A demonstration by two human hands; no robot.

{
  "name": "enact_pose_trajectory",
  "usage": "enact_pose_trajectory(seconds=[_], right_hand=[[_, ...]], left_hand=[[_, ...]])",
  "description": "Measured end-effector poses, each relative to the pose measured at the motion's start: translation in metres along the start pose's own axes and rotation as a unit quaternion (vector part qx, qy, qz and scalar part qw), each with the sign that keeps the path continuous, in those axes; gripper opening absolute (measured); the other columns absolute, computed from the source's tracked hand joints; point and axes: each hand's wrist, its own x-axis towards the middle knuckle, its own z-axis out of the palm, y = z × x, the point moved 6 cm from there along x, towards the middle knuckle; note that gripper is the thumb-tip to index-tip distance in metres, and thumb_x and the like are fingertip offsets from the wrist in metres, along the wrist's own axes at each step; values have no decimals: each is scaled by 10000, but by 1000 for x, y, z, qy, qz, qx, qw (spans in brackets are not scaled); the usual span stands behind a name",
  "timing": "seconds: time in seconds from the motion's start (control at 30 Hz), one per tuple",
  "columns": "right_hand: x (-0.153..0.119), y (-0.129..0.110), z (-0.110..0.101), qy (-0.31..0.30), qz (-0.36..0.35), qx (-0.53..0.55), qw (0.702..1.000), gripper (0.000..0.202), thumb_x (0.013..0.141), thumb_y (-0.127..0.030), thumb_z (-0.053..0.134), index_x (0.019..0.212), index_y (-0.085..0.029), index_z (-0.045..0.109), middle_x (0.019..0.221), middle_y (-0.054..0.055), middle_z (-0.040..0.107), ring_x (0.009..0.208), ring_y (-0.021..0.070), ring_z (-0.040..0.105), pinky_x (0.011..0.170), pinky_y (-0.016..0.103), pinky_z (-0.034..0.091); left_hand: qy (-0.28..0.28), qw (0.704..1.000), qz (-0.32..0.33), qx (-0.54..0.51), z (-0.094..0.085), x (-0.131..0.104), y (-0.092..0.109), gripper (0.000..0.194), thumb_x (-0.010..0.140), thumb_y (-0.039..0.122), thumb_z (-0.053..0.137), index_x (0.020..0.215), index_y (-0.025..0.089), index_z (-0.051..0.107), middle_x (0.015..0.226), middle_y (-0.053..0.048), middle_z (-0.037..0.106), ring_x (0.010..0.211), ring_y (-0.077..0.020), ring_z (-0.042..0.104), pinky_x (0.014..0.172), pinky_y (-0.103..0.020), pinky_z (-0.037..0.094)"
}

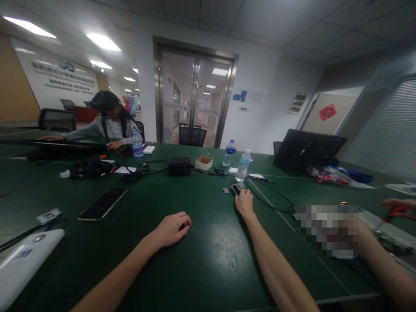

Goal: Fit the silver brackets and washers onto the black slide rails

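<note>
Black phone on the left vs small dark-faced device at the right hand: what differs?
Size: the phone looks clearly larger than the small device, though part of the latter is hidden.
Contact: no hand touches the phone; the right hand has its fingers on the small device.
Visibility: the phone's whole face shows, while fingers cover part of the small device.
Shared: dark face, lighter edge.

White case (30, 264) — cut by left edge; small device (235, 189) — partly hidden by right hand (244, 202); wall lettering (61, 78) blurred.
</note>
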Motion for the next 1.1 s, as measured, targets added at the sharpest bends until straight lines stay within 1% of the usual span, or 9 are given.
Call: enact_pose_trajectory(seconds=[0.17,0.27,0.47,0.7,0.9,1.1], right_hand=[[-2,-1,-8,10,-2,8,1000,334,875,-124,436,1204,-143,490,1177,137,453,905,207,588,753,287,430],[-4,0,-12,7,-1,14,1000,329,873,-121,439,1194,-164,495,1175,120,447,883,186,595,724,269,431],[-7,-1,-18,-2,3,19,1000,350,871,-123,437,1213,-165,500,1189,121,451,888,181,595,708,258,432],[-8,-3,-20,-9,0,16,1000,367,862,-125,444,1216,-180,519,1192,106,465,879,174,592,700,254,429],[-9,-5,-21,-3,-3,9,1000,377,866,-118,446,1228,-193,519,1208,103,461,915,173,582,713,251,423],[-9,-5,-20,-5,-2,9,1000,381,862,-116,450,1225,-204,527,1200,97,466,895,168,585,685,246,418]], left_hand=[[-2,1000,2,2,-1,0,1,195,904,263,442,990,211,608,1000,-31,600,866,-171,584,746,-284,476],[-5,1000,-2,0,-2,-1,3,198,902,265,442,995,210,607,1007,-33,598,874,-172,582,753,-286,478],[-8,1000,-5,-4,-3,-1,4,195,901,257,448,1000,208,609,1016,-40,598,899,-178,581,771,-300,482],[-11,1000,-5,-4,-2,-1,3,189,908,259,448,999,208,606,1012,-36,595,892,-174,580,772,-297,475],[-12,1000,-6,-3,-2,-1,2,201,910,273,441,1009,214,605,1019,-36,595,899,-178,579,772,-297,481],[-17,1000,-16,-4,-6,-2,6,207,903,267,439,1006,214,611,1011,-41,597,888,-182,583,765,-302,488]])
